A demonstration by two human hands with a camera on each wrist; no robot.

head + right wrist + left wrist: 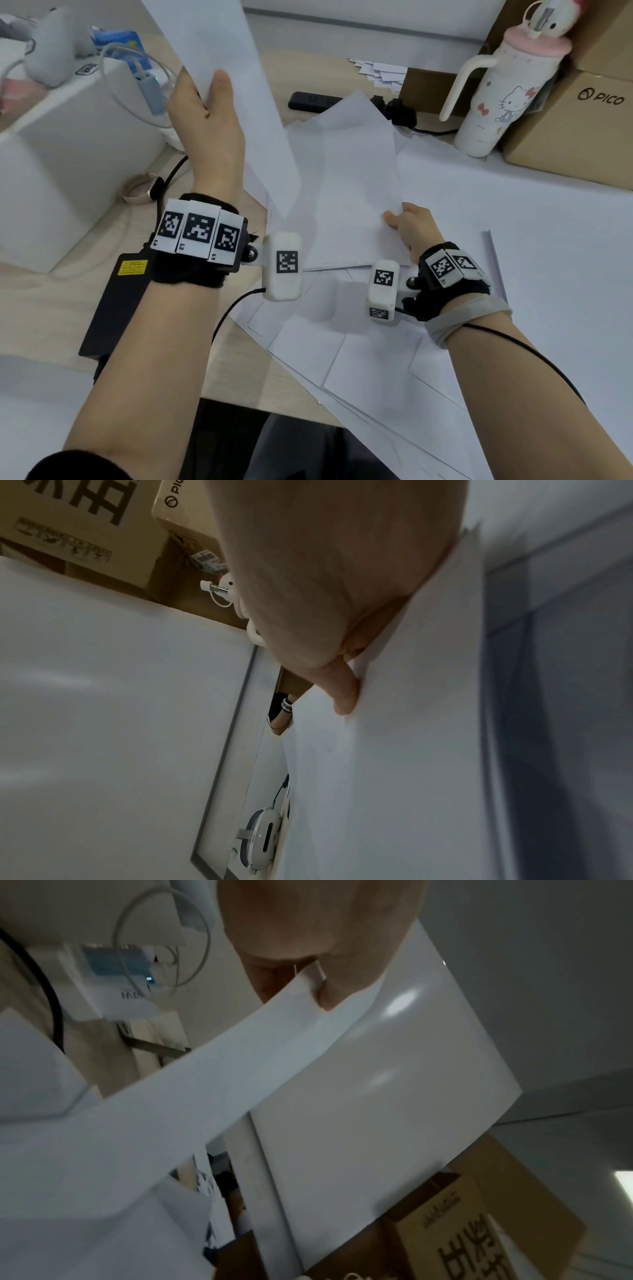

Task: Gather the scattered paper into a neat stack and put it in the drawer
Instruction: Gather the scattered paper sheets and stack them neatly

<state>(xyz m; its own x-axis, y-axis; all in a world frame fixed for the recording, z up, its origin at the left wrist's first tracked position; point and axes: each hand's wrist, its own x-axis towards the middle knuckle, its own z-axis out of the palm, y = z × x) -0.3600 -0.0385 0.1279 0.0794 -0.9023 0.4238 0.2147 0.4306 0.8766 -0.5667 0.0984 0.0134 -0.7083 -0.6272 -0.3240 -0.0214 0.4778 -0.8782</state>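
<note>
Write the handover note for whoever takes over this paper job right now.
Left hand: raised, grip on a lifted sheet held up off the desk.
Right hand: grip on the near right edge of a small stack lying mid-desk.
Loose sheets are spread under and in front of the stack, more to the right.
Done: a few sheets gathered.
Left: add the lifted sheet, collect the rest, square the stack, put it in the drawer. No drawer is in view.

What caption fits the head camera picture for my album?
Left hand lifts one white sheet while right hand grips the paper pile on the desk.
</note>
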